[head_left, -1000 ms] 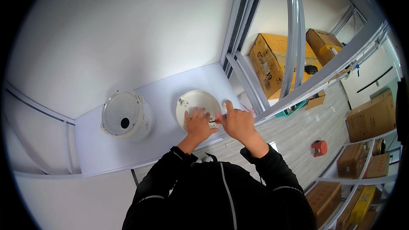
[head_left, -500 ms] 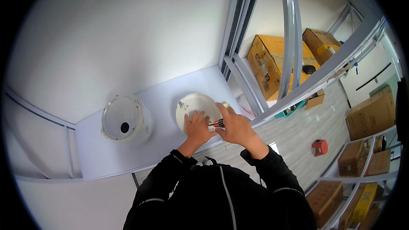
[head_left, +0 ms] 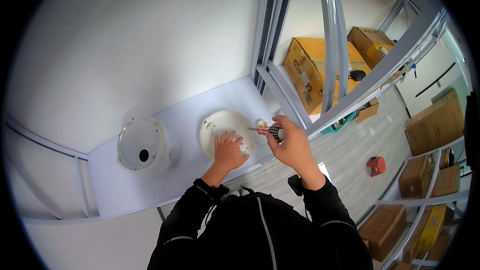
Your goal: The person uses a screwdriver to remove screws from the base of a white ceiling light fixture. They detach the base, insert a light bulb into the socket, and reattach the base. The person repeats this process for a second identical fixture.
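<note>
My left hand (head_left: 230, 152) lies with fingers spread on a round, shallow white plastic part (head_left: 220, 120), near its front edge. Off to the right of that part, my right hand (head_left: 294, 146) grips a screwdriver (head_left: 274, 131) with a red and black handle. Its shaft points left toward the white part's rim; whether the tip touches it I cannot tell. Just beyond the screwdriver sits a small round yellowish-white dish (head_left: 261, 123), its contents too small to make out. On the left stands a white cylindrical housing (head_left: 171, 150) with a translucent top and a round black spot.
Everything rests on a white tabletop (head_left: 115, 190) against a pale wall. A grey metal frame post (head_left: 328, 45) rises on the right, with a yellow carton (head_left: 306, 72) behind it. A red stool (head_left: 376, 166) stands on the floor, near shelves of brown boxes (head_left: 384, 230).
My right hand has drawn away to the right with the screwdriver, off the white part's rim. My left hand stays on the part. The view has shifted slightly.
</note>
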The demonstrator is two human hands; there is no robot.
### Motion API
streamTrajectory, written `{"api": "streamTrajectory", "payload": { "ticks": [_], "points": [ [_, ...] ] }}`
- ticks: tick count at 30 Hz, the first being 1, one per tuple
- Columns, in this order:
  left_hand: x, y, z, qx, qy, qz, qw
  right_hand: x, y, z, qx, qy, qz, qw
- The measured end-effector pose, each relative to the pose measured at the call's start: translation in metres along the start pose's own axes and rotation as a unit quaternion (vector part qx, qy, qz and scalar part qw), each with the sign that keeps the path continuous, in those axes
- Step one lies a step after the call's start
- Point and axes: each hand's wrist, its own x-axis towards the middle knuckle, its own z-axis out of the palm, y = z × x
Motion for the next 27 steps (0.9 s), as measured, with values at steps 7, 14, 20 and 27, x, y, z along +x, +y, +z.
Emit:
{"api": "streamTrajectory", "payload": {
  "ticks": [7,14,20,27],
  "points": [
    [0.030,0.044,0.005,-0.039,0.128,0.146,0.980,-0.017,0.017,-0.026,0.076,0.105,-0.019,0.991],
    [0.055,0.060,0.081,0.110,0.146,0.187,0.965,-0.044,0.030,-0.048,0.075,0.125,-0.052,0.988],
    [0.061,0.062,0.085,0.150,0.097,0.165,0.970,-0.056,0.039,-0.054,0.070,0.138,-0.051,0.987],
    [0.040,0.062,0.019,-0.034,0.162,0.159,0.973,-0.040,0.045,-0.034,0.115,0.221,-0.117,0.961]
  ]
}}
